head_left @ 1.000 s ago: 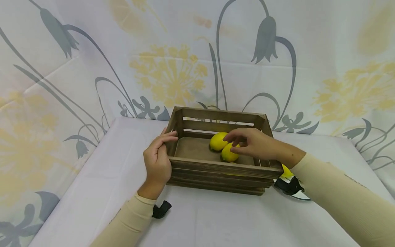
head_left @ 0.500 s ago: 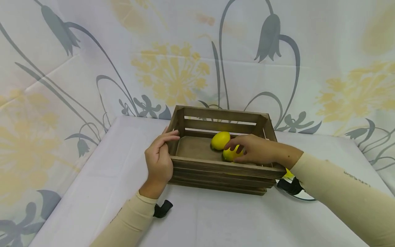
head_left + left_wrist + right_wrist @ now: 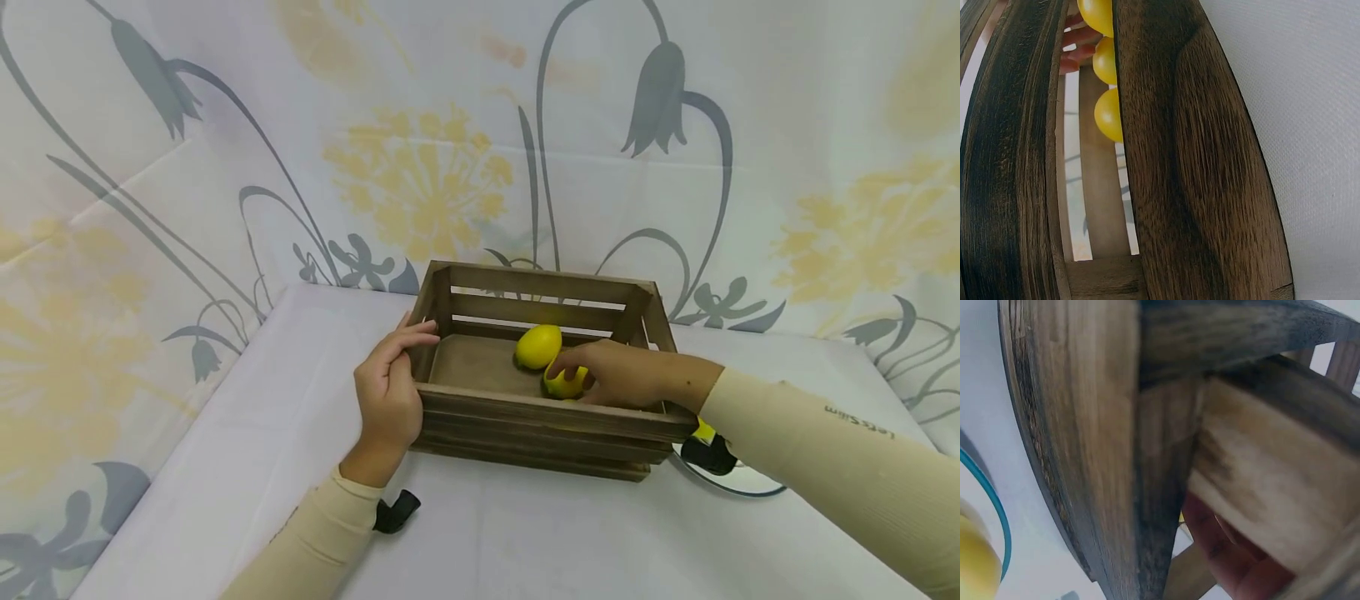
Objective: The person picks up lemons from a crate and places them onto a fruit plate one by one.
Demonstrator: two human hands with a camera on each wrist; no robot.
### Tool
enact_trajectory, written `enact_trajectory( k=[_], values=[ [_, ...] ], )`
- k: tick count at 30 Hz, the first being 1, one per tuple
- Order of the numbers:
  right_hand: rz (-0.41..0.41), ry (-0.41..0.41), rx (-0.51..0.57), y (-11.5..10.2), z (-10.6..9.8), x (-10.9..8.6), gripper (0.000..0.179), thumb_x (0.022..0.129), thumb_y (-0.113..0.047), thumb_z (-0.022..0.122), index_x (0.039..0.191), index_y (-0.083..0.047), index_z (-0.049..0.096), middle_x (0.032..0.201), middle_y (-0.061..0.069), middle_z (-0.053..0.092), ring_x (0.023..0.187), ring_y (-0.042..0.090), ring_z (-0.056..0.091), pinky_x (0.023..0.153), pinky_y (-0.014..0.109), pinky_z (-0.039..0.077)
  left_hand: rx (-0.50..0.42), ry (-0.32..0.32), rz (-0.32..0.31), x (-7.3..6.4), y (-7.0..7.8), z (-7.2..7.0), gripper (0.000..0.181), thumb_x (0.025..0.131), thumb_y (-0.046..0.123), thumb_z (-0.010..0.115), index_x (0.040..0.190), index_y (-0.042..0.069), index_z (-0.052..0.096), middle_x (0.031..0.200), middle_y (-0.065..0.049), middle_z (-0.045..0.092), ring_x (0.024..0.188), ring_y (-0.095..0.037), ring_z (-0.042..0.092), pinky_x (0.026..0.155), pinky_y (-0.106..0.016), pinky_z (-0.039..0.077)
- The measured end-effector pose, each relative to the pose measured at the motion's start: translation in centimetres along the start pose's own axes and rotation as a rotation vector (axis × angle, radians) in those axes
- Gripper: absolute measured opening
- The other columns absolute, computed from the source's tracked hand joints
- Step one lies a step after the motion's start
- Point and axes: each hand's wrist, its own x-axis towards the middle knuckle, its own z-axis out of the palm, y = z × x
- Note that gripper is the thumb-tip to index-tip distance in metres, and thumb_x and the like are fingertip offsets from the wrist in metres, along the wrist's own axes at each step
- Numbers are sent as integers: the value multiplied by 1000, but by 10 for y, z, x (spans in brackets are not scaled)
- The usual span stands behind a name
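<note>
A brown slatted wooden crate (image 3: 517,408) stands on the white cloth. My left hand (image 3: 392,392) holds its left end, digits hooked over the rim. Inside lies a yellow lemon (image 3: 538,347); another lemon (image 3: 566,382) sits nearer the front, under my right hand (image 3: 618,373). The right fingers bend over that second lemon; whether they grip it is hidden. Through the slat gap in the left wrist view, three lemons (image 3: 1109,115) appear in a row, the right fingertips (image 3: 1077,50) beside them. In the right wrist view, fingers (image 3: 1225,550) reach down inside the crate (image 3: 1072,394).
A white plate with a dark rim (image 3: 750,495) stands right of the crate, partly under the right forearm, holding a lemon (image 3: 975,562). Black wrist mounts (image 3: 708,456) sit under both wrists. A flower-printed cloth (image 3: 450,167) hangs behind.
My right hand has lowered into the crate, and its fingers have come down over the nearer lemon. My left hand keeps its place on the crate's end.
</note>
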Motion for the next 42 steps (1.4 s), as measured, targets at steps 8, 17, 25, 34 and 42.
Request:
enact_trajectory(
  k=[8, 17, 25, 34, 42],
  values=[
    [13, 13, 25, 2, 7, 3, 37, 91, -15, 73, 125, -5, 64, 115, 12, 68, 101, 22, 68, 91, 36, 62, 8, -1, -13, -7, -2, -2, 45, 95, -12, 30, 93, -3, 74, 107, -21, 74, 125, -36, 62, 118, -36, 45],
    [116, -44, 65, 4, 12, 10, 39, 86, -15, 76, 122, -6, 66, 108, 9, 72, 96, 18, 66, 85, 32, 61, -8, -9, -10, -7, -2, 1, 45, 95, -14, 30, 93, -2, 74, 106, -20, 75, 124, -36, 63, 118, -36, 44],
    [139, -82, 60, 1, 10, 12, 39, 86, -12, 75, 124, -5, 65, 107, 7, 71, 95, 17, 65, 86, 32, 60, -11, 0, -1, -3, -1, -2, 44, 95, -13, 31, 92, -4, 73, 106, -21, 74, 119, -40, 64, 118, -37, 44],
    [118, -150, -7, 0, 9, 13, 32, 90, -4, 69, 122, -8, 66, 102, 3, 68, 92, 15, 62, 91, 35, 58, -21, 3, 4, -1, 1, -2, 44, 95, -14, 31, 92, -4, 74, 107, -20, 74, 123, -38, 62, 118, -36, 44],
    [82, -144, -22, 2, 11, 14, 30, 91, -3, 67, 121, -9, 67, 102, 2, 68, 92, 14, 61, 93, 36, 57, -9, -6, 4, 0, -1, -1, 43, 95, -13, 31, 92, -5, 73, 107, -21, 74, 122, -39, 63, 118, -36, 44]
  ],
)
